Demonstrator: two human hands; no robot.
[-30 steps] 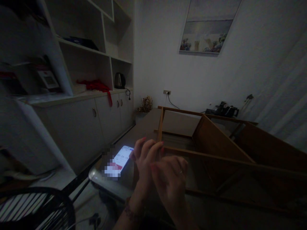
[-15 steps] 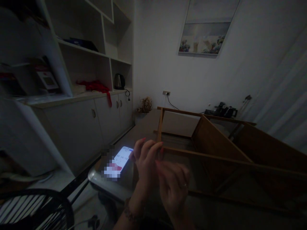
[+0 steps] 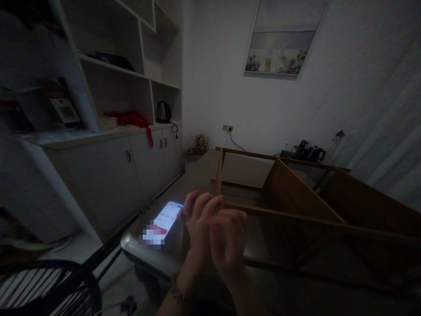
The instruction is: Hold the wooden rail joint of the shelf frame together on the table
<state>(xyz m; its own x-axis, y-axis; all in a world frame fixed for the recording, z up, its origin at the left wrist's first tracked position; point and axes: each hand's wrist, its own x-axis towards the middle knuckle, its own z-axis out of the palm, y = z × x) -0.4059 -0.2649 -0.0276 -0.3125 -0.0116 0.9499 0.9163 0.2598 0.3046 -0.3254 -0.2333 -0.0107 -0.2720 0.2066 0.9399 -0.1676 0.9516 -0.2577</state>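
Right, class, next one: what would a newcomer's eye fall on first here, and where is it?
Probably the glowing phone, lying near the corner of the table in the dim light. Just right of it, the left hand and right hand are close together, fingers bent. Beyond them, a large wooden frame stretches off to the right.

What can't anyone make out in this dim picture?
In the head view:
What left hand and right hand hold, if anything: lost in gloom and overlap.
Phone, lower screen: covered by pixel blocks.
Round black grille: cut off at lower left.
Wooden frame, right end: cut off by edge.
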